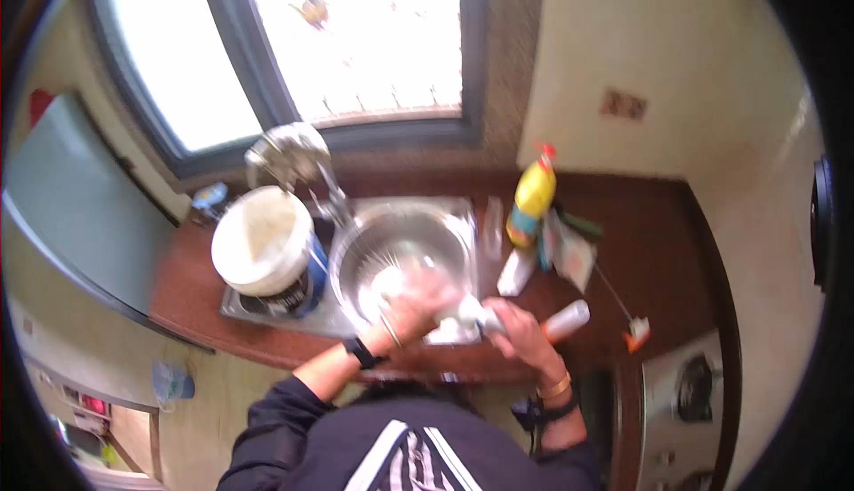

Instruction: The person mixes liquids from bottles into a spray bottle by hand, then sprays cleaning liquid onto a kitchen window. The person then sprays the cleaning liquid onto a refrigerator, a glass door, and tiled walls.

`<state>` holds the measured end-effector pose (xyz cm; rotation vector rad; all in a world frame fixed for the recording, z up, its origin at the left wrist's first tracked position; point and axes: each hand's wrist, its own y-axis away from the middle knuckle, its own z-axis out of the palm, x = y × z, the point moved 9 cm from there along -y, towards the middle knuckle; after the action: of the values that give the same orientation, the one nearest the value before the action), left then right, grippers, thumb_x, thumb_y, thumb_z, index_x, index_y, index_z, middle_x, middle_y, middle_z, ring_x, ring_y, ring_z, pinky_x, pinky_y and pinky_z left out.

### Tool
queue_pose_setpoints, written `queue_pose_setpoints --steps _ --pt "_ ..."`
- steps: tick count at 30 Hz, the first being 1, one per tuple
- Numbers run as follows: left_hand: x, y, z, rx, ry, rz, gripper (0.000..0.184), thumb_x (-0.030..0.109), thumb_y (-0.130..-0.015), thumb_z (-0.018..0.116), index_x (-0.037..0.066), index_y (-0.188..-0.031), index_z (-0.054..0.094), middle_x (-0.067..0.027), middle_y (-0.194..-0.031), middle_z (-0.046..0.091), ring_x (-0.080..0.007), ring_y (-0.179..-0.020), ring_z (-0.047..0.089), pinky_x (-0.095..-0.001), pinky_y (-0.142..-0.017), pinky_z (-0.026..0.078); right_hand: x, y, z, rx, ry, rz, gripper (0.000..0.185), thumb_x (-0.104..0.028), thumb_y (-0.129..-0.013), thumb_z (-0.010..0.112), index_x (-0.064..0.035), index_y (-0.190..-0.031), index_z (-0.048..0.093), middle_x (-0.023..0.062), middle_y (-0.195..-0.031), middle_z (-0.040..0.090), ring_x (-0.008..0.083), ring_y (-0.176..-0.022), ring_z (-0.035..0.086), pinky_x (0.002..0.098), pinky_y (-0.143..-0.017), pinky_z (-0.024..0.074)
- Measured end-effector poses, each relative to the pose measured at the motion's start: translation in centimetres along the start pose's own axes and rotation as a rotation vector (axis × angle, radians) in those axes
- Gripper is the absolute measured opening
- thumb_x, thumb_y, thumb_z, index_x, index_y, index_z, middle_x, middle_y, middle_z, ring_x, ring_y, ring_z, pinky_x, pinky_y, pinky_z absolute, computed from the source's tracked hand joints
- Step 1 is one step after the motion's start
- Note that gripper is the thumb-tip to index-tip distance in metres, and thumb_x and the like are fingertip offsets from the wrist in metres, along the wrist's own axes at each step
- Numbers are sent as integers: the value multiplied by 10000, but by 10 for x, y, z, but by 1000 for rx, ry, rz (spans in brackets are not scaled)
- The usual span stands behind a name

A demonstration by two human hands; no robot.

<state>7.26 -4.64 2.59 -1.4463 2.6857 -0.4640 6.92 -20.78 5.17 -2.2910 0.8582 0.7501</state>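
Right hand (523, 335) curled round a slender white item (481, 315), at four o'clock on the round steel sink (448, 237); left hand (422, 296) blurred, its grip unreadable! Handling's seemingly mid-flow; what's done or left, can't tell.

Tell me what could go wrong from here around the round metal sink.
The blurred white object in the right hand might slip and drop into the round metal sink. The white-and-blue plastic bucket beside it could perhaps get bumped by the left hand. The pale cylinder with an orange end, close by the right hand, might be knocked.
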Motion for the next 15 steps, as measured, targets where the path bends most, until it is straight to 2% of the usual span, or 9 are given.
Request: queue_pose_setpoints --steps 1,2,3,5,8,9,11,13,15 --pt "0 14 10 -9 7 16 697 153 -629 749 183 -1300 560 -138 -1266 541 -338 -1173 531 -469 -1011 438 -2 5 9 36 -89 -40 508 -46 -747 676 -9 -1227 511 229 -1205 584 387 -1082 594 426 -877 503" --pt "11 21 4 50 99 40 587 68 -633 698 169 -1201 589 -117 -1112 539 -338 -1086 536 -458 -941 464 -3 10 14 74 -157 -28 477 -57 -767 669 2 -1213 510 225 -1141 618 393 -1051 606 437 -859 506" --pt "25 -68 -4 317 145 19 592 85 -644 697 170 -1218 578 -112 -1096 535 -324 -1047 540 -459 -909 468 -1 -23 -85 9 6 53 405 -91 -813 663 4 -1182 526 220 -1058 648 383 -1005 641 424 -828 516" --pt "15 -33 -41 179 38 -1 680 173 -671 736 209 -1318 531 -129 -1189 547 -301 -1094 556 -449 -962 455 24 -22 -35 127 -245 224 301 -149 -875 646 -10 -1127 557 163 -916 672 290 -831 682 367 -739 524" --pt "38 -8 -60 281 -198 101 566 282 -738 702 239 -1279 538 -85 -1113 553 -243 -995 566 -387 -817 451 37 6 7 303 -718 485 228 -180 -922 620 -29 -1085 567 14 -842 601 73 -680 546 261 -611 470" --pt "35 -11 -57 243 -215 108 549 250 -820 611 287 -1354 490 -90 -1094 548 -229 -964 564 -382 -803 444 55 9 28 381 -980 564 217 -154 -926 609 -24 -1094 561 36 -898 608 89 -717 564 260 -627 471" --pt "39 -11 -61 229 -371 184 579 210 -884 503 371 -1431 405 -99 -1082 545 -219 -946 561 -371 -796 446 80 2 45 334 -962 559 192 -110 -961 526 -43 -1141 519 69 -909 605 149 -736 615 280 -668 519" --pt "36 -5 -56 252 -380 237 641 197 -897 463 449 -1468 317 -113 -1093 538 -216 -934 555 -368 -781 453 47 -11 37 233 -1142 579 251 -109 -970 502 -44 -1211 473 84 -936 599 172 -800 622 297 -706 529" --pt "39 -2 -60 202 -391 262 625 208 -906 453 477 -1455 321 -99 -1131 536 -220 -928 552 -363 -769 463 28 -11 38 179 -1242 588 306 -120 -983 477 -47 -1276 424 100 -973 591 192 -860 623 318 -750 535"
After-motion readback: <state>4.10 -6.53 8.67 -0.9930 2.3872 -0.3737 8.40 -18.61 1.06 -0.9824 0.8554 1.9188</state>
